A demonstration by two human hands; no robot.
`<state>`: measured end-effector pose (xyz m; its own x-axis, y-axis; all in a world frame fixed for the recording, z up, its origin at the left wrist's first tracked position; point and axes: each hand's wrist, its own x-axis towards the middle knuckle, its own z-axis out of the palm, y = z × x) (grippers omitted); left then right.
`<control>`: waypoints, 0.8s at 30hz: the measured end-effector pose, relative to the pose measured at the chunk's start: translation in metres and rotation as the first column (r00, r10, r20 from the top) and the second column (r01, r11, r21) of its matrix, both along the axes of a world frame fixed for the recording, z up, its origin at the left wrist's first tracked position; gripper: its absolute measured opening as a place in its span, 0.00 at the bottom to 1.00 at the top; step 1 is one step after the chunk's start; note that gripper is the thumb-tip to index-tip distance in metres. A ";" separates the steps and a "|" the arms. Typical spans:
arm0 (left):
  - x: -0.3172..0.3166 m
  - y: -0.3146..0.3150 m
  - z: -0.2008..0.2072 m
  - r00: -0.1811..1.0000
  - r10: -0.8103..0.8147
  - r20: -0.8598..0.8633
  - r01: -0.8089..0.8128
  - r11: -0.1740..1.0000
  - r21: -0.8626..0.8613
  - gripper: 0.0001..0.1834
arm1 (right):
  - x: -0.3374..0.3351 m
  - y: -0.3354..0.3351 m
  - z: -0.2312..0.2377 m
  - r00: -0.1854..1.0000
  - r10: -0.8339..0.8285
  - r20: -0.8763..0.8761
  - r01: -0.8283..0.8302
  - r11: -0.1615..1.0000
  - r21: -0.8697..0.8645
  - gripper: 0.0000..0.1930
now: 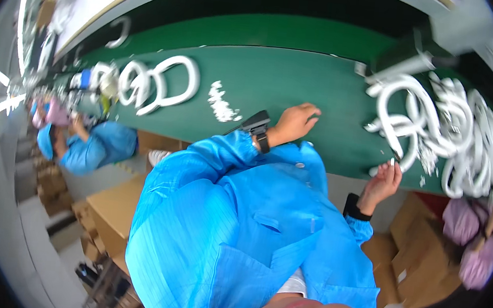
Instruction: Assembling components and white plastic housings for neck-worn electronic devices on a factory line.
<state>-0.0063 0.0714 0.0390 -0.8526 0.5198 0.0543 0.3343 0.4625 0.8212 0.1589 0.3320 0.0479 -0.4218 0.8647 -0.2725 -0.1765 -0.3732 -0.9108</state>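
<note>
My left hand [294, 124] is over the green work surface [277, 77], with its fingers apart and nothing visible in it. At the table's near edge on the right, my right hand [381, 183] pinches a small white piece [392, 162] between thumb and fingertips. Just beyond those fingertips lies a white C-shaped tube [381, 110], at the front of a heap of similar tubes [484, 147]. Many small white pieces [428, 159] are strewn among these tubes. Another scatter of small white pieces [223, 102] lies to the left of my left hand.
More white curved tubes [189, 80] lie on the left of the table. A co-worker in blue [102, 147] sits further left along it; a person in pink [478, 259] is at the far right. Cardboard boxes [427, 254] stand below the table on both sides.
</note>
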 end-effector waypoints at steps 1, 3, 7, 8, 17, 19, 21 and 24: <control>-0.001 -0.036 -0.002 1.000 0.002 -0.010 -0.003 0.996 -0.093 0.10 | -0.009 -0.018 0.006 0.999 0.036 -0.005 -0.036 0.999 0.018 0.09; -0.004 -0.119 -0.009 0.968 0.232 -0.095 -0.248 0.939 -0.236 0.08 | -0.044 -0.061 0.010 0.979 0.206 -0.012 -0.206 0.978 -0.019 0.09; -0.040 -0.264 -0.009 0.753 0.474 -0.456 -0.635 0.705 -0.315 0.07 | -0.100 -0.145 0.010 0.865 0.489 -0.114 -0.500 0.857 -0.122 0.09; -0.051 -0.293 -0.007 0.736 0.495 -0.462 -0.657 0.687 -0.311 0.07 | -0.115 -0.166 0.008 0.850 0.512 -0.121 -0.525 0.843 -0.119 0.09; -0.151 -0.420 -0.008 0.845 0.472 0.250 -0.212 0.726 -0.654 0.24 | -0.193 -0.313 0.000 0.729 0.684 0.013 -0.678 0.725 -0.126 0.07; -0.127 -0.402 0.003 0.935 0.287 0.210 -0.063 0.716 -0.696 0.21 | -0.194 -0.336 -0.006 0.731 0.681 0.028 -0.669 0.725 -0.167 0.07; -0.104 -0.400 -0.028 0.974 0.189 0.124 -0.049 0.715 -0.698 0.20 | -0.194 -0.350 -0.006 0.726 0.687 0.032 -0.673 0.719 -0.172 0.08; -0.091 -0.401 -0.034 0.980 0.196 -0.018 -0.166 0.775 -0.610 0.20 | -0.198 -0.366 0.003 0.700 0.711 0.063 -0.694 0.698 -0.176 0.09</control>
<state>-0.0976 -0.3291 0.0051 -0.9280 0.2681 -0.2586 0.1641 0.9175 0.3623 -0.0392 -0.0345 0.0505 -0.8491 0.2820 -0.4466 0.2896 -0.4584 -0.8402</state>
